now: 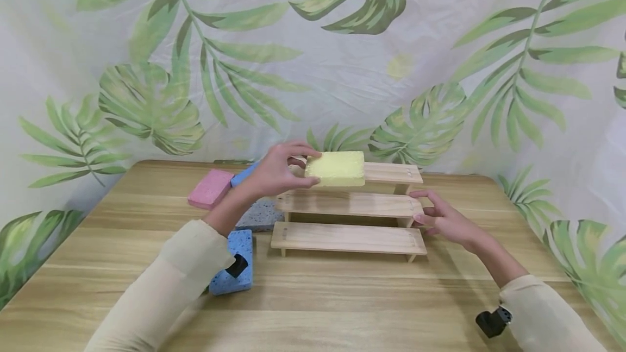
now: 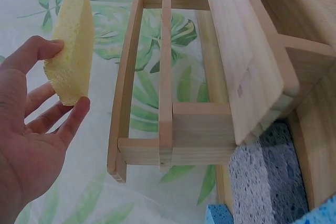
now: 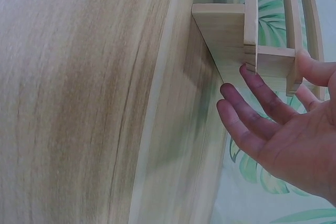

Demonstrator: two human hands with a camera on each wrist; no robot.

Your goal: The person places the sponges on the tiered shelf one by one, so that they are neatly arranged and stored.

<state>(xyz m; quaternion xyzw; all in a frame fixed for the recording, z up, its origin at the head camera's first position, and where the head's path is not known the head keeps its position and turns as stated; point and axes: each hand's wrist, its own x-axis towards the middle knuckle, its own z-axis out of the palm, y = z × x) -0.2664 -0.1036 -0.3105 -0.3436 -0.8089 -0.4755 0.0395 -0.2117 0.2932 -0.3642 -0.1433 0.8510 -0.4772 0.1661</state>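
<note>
The head view is bright and evenly lit, with soft light seemingly from above: dark shade sits under the wooden shelf [image 1: 348, 237], and faint, soft-edged shadows lie on the surface [image 1: 342, 303]. The yellow sponge [image 1: 337, 168] looks slightly washed out, and the curtain [image 1: 342, 91] has a pale sheen at right. Both wrist views are dimmer and hazier, with wide-angle stretching near the edges.

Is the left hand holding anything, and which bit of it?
Yes: the left hand holds a yellow sponge by its left end in the head view, between thumb and fingers.
</note>
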